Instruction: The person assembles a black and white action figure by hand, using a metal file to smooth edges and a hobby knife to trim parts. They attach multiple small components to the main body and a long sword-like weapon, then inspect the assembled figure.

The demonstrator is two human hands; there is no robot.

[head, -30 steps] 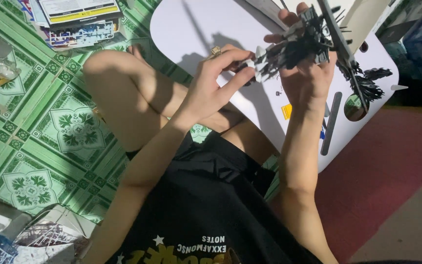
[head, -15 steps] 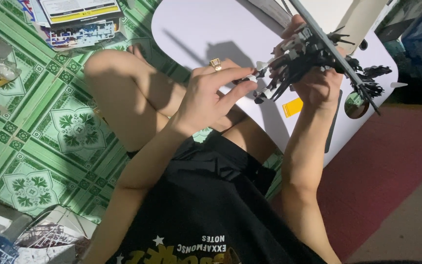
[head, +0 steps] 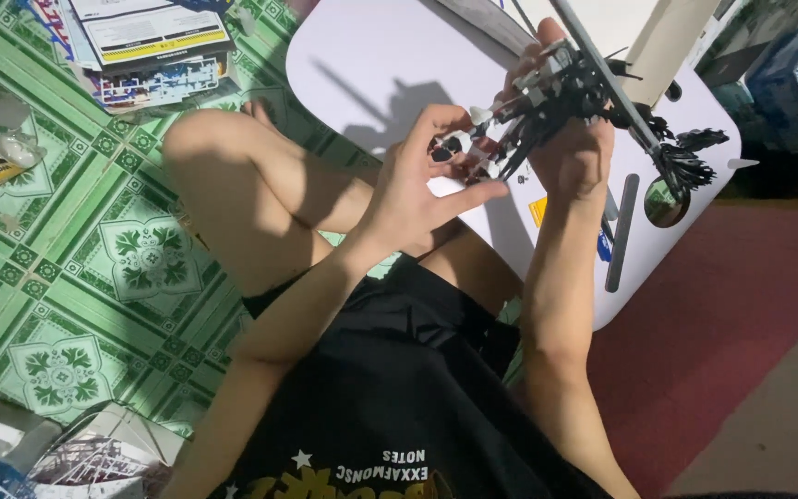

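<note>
left arm: enters from lower left, forearm rising diagonally to frame centre; wrist straight | left hand [head: 417, 180]: fingers spread, thumb and forefinger pinched toward the upper centre (tips partly hidden) | right arm: forearm near vertical, right of centre | right hand [head: 576, 152]: upper centre-right, fingers curled closed, back of the wrist toward the camera

Green patterned floor tiles [head: 94, 277] meet a red mat [head: 731, 314] under a white lap table [head: 362, 65].

Hard light from upper right, crisp hand shadow on white worktop [head: 362, 65]. Floor [head: 94, 268] evenly lit, frame sharp, mild wide-angle stretch at corners.
</note>
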